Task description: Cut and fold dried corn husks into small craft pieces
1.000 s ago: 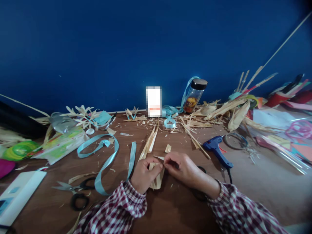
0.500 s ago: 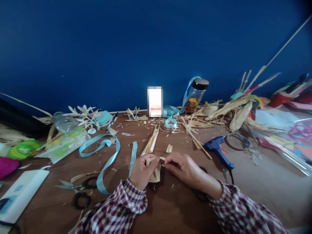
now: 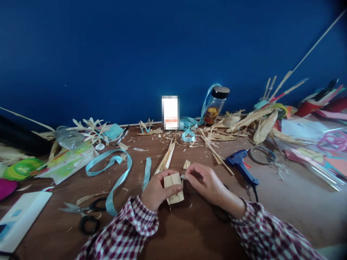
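Observation:
A flat, roughly rectangular piece of corn husk (image 3: 175, 198) is pinched in my left hand (image 3: 157, 191), the thumb across its front and the fingers behind. Just to its right, my right hand (image 3: 204, 183) has thumb and forefinger brought together on a small pale scrap (image 3: 183, 177). Beyond my hands lies a loose square of husk (image 3: 187, 164). A bundle of husk strips (image 3: 167, 155) stretches away from behind my left hand.
Scissors (image 3: 81, 213) and a curling light-blue ribbon (image 3: 127, 173) lie to the left. On the right are a blue glue gun (image 3: 243, 167) and a roll of wire (image 3: 261, 155). A black-lidded jar (image 3: 215, 106) leans by the blue wall among husks (image 3: 238, 124).
The husk piece has turned so its broad face shows more, and the left thumb now lies across it. My right hand has drawn slightly away from it to the right.

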Tool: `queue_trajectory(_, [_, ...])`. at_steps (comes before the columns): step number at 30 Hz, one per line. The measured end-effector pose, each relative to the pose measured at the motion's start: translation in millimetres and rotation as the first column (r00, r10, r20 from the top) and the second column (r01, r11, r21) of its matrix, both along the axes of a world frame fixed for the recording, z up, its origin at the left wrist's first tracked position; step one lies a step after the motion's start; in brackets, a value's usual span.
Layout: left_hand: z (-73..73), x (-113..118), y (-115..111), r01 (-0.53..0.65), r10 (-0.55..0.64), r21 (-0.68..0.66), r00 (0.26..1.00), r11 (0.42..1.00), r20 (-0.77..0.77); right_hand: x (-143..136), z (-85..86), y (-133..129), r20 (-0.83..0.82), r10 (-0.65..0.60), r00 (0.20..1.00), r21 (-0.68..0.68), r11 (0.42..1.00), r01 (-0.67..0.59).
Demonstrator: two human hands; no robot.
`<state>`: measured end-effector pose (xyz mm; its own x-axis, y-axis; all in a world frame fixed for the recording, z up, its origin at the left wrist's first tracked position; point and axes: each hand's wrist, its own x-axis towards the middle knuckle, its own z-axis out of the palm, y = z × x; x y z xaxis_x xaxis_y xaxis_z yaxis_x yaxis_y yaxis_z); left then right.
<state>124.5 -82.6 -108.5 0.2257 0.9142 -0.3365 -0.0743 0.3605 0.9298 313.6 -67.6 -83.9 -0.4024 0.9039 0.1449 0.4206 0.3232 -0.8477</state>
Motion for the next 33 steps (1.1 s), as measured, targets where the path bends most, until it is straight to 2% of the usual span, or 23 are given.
queue_trajectory(3, [-0.9,0,0,0.054,-0.052,-0.038,0.997,0.998,0.059,1,0.9,0,-0.039,-0.012,0.999,-0.017,1.000,0.011])
queue_trajectory(9, [-1.6,0,1,0.045,-0.044,-0.042,0.999,0.998,0.029,-1,-0.7,0,-0.057,-0.012,0.998,-0.096,0.995,0.006])
queue_trajectory(14, [-4.9,0,1,0.066,-0.064,-0.029,0.996,0.997,0.065,-1,-1.7,-1,-0.058,-0.023,0.998,-0.113,0.993,0.016])
queue_trajectory(33, [-12.1,2,0,-0.053,0.053,0.002,0.999,0.999,0.004,-2,-4.5,0,-0.027,-0.084,0.996,-0.133,0.988,0.080])
